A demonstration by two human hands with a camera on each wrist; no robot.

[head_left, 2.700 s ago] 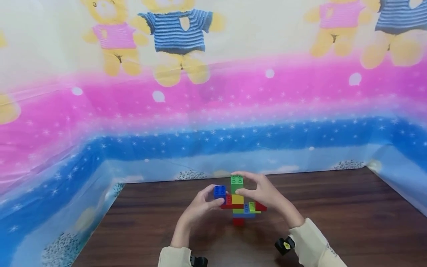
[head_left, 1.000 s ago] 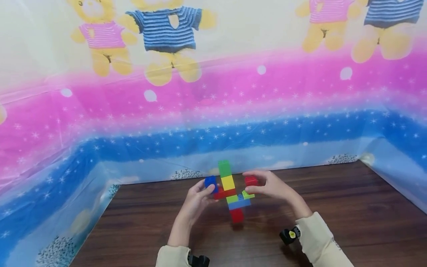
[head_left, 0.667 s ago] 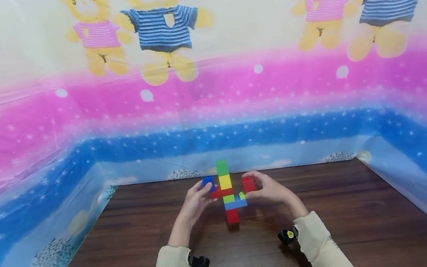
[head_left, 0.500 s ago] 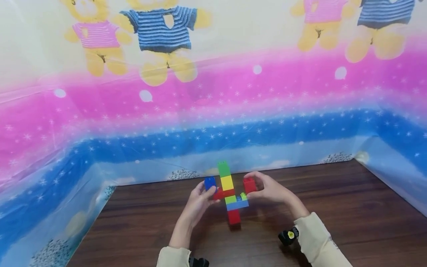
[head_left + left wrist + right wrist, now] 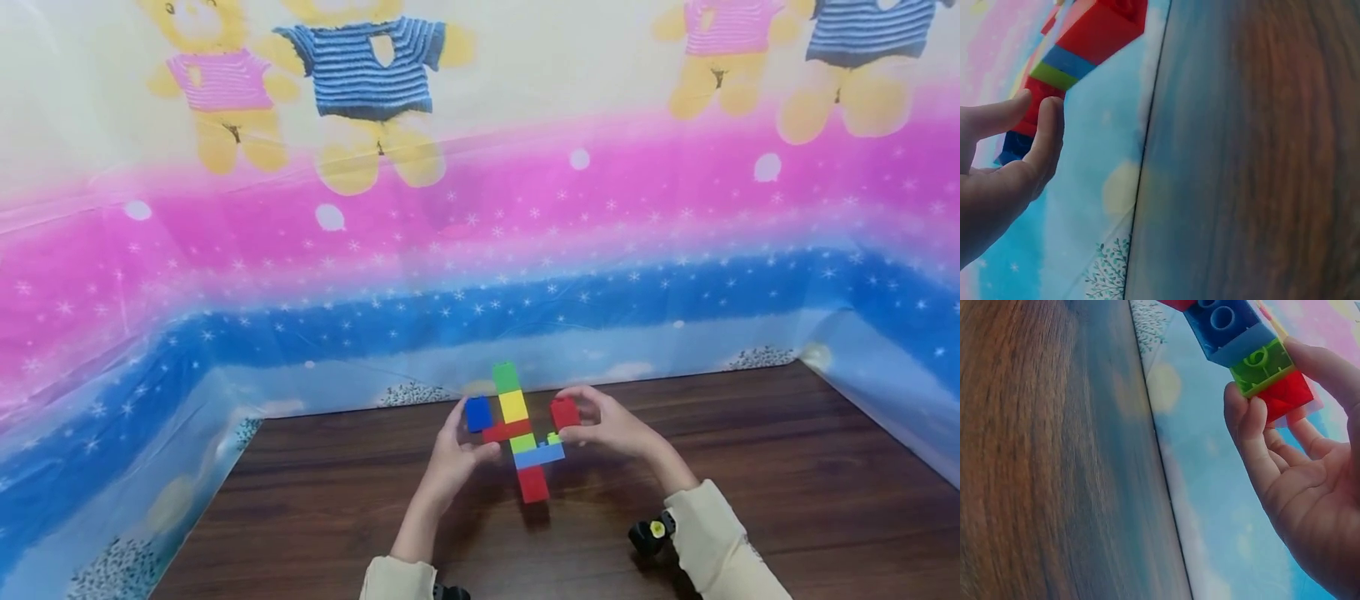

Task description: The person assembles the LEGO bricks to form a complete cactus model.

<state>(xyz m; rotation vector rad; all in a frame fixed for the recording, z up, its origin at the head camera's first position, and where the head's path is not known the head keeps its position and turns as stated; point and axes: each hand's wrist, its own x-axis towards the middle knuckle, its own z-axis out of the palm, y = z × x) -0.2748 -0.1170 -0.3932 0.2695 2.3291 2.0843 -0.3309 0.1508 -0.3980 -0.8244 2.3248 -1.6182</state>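
Observation:
A figure of stacked toy bricks leans slightly over the table in the head view, with a green brick (image 5: 506,377) on top, a yellow brick (image 5: 514,407) below it and a red brick (image 5: 533,483) at the foot. My left hand (image 5: 452,457) holds its left arm, where a blue brick (image 5: 478,414) stands on a flat red brick (image 5: 506,431); in the left wrist view, thumb and finger lie around the red brick (image 5: 1038,103). My right hand (image 5: 611,427) pinches the red brick (image 5: 566,413) at the right, which meets a lime brick (image 5: 1263,367) in the right wrist view.
The brown wooden table (image 5: 315,500) spreads beneath the hands. Behind it and at its sides hangs a bear-printed cloth (image 5: 480,250). Small black cameras are strapped at both sleeves, the right camera (image 5: 649,533) showing more fully.
My right hand has left the green top brick and gone down to the right-hand red brick. The figure has gone from upright to tilted. My left thumb has slid down off the blue brick.

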